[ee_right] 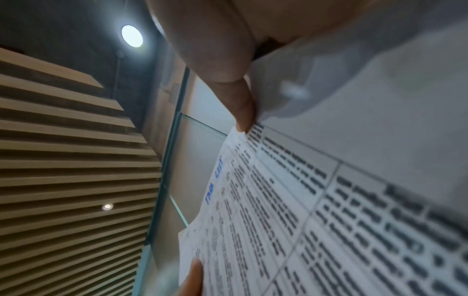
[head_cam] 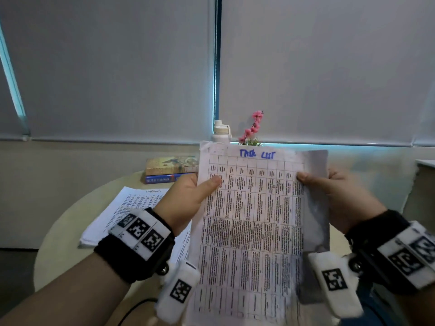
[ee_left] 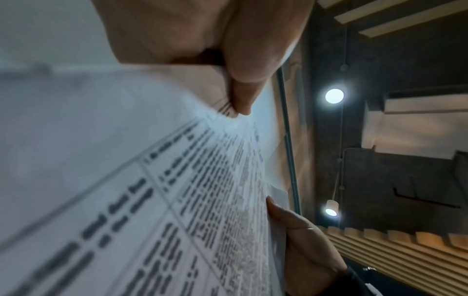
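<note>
I hold up a printed sheet [head_cam: 251, 222] with a table of text and a blue handwritten heading, upright in front of me. My left hand [head_cam: 188, 196] pinches its left edge, thumb on the front. At the right edge my right hand [head_cam: 339, 194] pinches it the same way, with a second sheet [head_cam: 315, 203] showing behind on that side. The left wrist view shows the sheet [ee_left: 177, 200] close up under my left thumb [ee_left: 243, 80], with my right hand [ee_left: 303, 250] at the far edge. In the right wrist view my right thumb [ee_right: 228, 80] presses on the sheet [ee_right: 329, 220].
A round pale table [head_cam: 70, 231] stands below, with a stack of printed papers [head_cam: 122, 212] on its left part. Two stacked books [head_cam: 169, 169], a white bottle [head_cam: 220, 131] and a pink flower sprig [head_cam: 254, 128] sit at its back. Grey roller blinds [head_cam: 106, 67] cover the windows.
</note>
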`<state>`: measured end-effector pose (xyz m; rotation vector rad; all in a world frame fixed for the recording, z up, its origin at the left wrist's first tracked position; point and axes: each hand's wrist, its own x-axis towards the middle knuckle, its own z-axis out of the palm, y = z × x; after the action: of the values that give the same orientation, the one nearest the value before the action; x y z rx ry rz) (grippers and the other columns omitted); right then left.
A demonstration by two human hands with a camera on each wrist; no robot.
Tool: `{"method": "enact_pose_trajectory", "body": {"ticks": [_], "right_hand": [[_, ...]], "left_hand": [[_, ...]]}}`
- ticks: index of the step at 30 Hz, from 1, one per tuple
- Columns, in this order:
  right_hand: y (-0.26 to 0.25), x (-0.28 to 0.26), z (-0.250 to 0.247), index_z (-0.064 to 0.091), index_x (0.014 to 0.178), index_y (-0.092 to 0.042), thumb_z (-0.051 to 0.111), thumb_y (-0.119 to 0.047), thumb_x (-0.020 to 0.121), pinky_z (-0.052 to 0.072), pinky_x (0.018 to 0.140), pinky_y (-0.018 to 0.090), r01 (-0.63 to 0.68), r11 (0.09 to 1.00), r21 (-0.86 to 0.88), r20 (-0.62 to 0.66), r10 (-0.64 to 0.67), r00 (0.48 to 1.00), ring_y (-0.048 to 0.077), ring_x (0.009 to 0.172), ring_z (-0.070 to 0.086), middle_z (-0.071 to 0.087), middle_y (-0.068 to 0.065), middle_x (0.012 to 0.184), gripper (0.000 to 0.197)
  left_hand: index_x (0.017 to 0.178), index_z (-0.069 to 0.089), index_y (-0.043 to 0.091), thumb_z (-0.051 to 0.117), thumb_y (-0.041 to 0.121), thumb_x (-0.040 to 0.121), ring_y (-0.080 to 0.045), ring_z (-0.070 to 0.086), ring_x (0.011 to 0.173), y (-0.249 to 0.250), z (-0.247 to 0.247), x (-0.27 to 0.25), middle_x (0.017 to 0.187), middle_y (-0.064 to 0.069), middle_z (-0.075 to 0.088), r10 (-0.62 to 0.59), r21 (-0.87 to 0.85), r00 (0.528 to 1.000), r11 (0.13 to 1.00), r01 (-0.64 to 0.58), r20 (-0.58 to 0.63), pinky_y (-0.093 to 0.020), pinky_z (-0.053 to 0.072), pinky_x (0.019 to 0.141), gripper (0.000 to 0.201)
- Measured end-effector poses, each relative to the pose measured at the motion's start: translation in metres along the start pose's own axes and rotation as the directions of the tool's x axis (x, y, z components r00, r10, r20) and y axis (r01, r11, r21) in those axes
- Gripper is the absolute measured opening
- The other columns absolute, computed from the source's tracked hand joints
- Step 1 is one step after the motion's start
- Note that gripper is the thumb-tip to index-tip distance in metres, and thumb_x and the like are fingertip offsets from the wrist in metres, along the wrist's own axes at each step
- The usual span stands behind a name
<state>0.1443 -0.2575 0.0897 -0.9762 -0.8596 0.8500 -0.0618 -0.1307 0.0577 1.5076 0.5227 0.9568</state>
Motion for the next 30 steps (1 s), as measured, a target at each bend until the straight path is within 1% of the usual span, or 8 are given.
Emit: {"method": "enact_pose_trajectory", "body": {"ticks": [14, 15, 16, 18, 19, 21, 25, 30], "right_hand": [[0.041, 0.025, -0.022, 0.054, 0.11, -0.003, 0.052, -0.004, 0.092, 0.052, 0.052, 0.02, -0.069, 0.955, -0.288, -0.136, 0.031, 0.99, 0.014, 0.061, 0.069, 0.072, 0.009, 0.078, 0.019], [0.04, 0.026, -0.022, 0.05, 0.118, -0.007, 0.056, -0.009, 0.09, 0.052, 0.064, 0.02, 0.025, 0.874, -0.485, -0.146, -0.109, 0.983, 0.012, 0.076, 0.069, 0.07, 0.009, 0.095, 0.028], [0.037, 0.028, -0.02, 0.046, 0.126, -0.011, 0.06, -0.018, 0.089, 0.049, 0.081, 0.023, 0.143, 0.674, -0.725, -0.099, -0.308, 0.946, 0.014, 0.098, 0.064, 0.063, 0.009, 0.115, 0.04], [0.03, 0.03, -0.008, 0.038, 0.138, -0.016, 0.056, -0.036, 0.086, 0.03, 0.11, 0.04, 0.308, 0.14, -0.941, 0.177, -0.571, 0.802, 0.023, 0.134, 0.037, 0.044, 0.006, 0.142, 0.058], [0.025, 0.029, 0.004, 0.035, 0.141, -0.018, 0.052, -0.039, 0.086, 0.019, 0.115, 0.047, 0.338, -0.025, -0.941, 0.287, -0.588, 0.756, 0.023, 0.141, 0.025, 0.038, 0.003, 0.147, 0.061], [0.019, 0.031, 0.03, 0.031, 0.143, -0.023, 0.046, -0.038, 0.09, 0.006, 0.117, 0.051, 0.37, -0.149, -0.917, 0.393, -0.492, 0.777, 0.019, 0.145, 0.013, 0.033, -0.002, 0.151, 0.057], [0.017, 0.039, 0.058, 0.034, 0.139, -0.026, 0.043, -0.038, 0.094, 0.003, 0.114, 0.049, 0.4, -0.049, -0.915, 0.402, -0.177, 0.898, 0.018, 0.136, 0.032, 0.045, -0.001, 0.141, 0.047], [0.012, 0.035, 0.056, 0.034, 0.14, -0.03, 0.044, -0.038, 0.094, 0.006, 0.114, 0.049, 0.413, -0.022, -0.91, 0.406, -0.24, 0.882, 0.012, 0.13, 0.039, 0.048, -0.006, 0.138, 0.048]], "left_hand": [[0.092, 0.07, 0.006, 0.053, 0.017, 0.095, -0.027, 0.072, 0.082, -0.031, 0.003, 0.024, 0.09, -0.014, 0.075, -0.09, 0.047, 0.995, 0.995, 0.093, -0.047, -0.044, 0.057, 0.081, 0.02], [0.091, 0.07, 0.008, 0.053, 0.017, 0.094, -0.027, 0.072, 0.081, -0.032, 0.003, 0.025, 0.089, -0.013, 0.075, -0.072, 0.062, 0.996, 0.995, 0.075, -0.05, -0.044, 0.056, 0.081, 0.019], [0.091, 0.07, 0.008, 0.054, 0.016, 0.094, -0.026, 0.073, 0.081, -0.032, 0.004, 0.026, 0.088, -0.012, 0.075, -0.059, 0.076, 0.997, 0.995, 0.063, -0.047, -0.045, 0.056, 0.081, 0.019], [0.093, 0.07, 0.007, 0.054, 0.017, 0.094, -0.026, 0.072, 0.08, -0.032, 0.007, 0.026, 0.088, -0.012, 0.075, -0.042, 0.116, 0.999, 0.992, 0.044, -0.014, -0.044, 0.057, 0.08, 0.019], [0.094, 0.07, 0.006, 0.054, 0.018, 0.094, -0.027, 0.072, 0.081, -0.032, 0.009, 0.026, 0.089, -0.013, 0.075, -0.032, 0.141, 0.999, 0.99, 0.031, 0.008, -0.044, 0.057, 0.08, 0.02], [0.094, 0.069, 0.001, 0.055, 0.022, 0.093, -0.031, 0.071, 0.081, -0.031, 0.016, 0.024, 0.089, -0.018, 0.074, -0.002, 0.188, 0.999, 0.982, -0.006, 0.046, -0.046, 0.057, 0.079, 0.025], [0.081, 0.068, 0.004, 0.055, 0.018, 0.093, -0.028, 0.061, 0.075, -0.025, 0.029, 0.022, 0.081, -0.023, 0.068, 0.093, 0.24, 0.993, 0.965, -0.107, 0.069, -0.037, 0.049, 0.07, 0.023], [0.09, 0.067, -0.005, 0.054, 0.016, 0.095, -0.041, 0.063, 0.083, -0.021, 0.027, 0.022, 0.092, -0.031, 0.067, 0.115, 0.281, 0.988, 0.949, -0.14, 0.105, -0.048, 0.05, 0.077, 0.025]]}}
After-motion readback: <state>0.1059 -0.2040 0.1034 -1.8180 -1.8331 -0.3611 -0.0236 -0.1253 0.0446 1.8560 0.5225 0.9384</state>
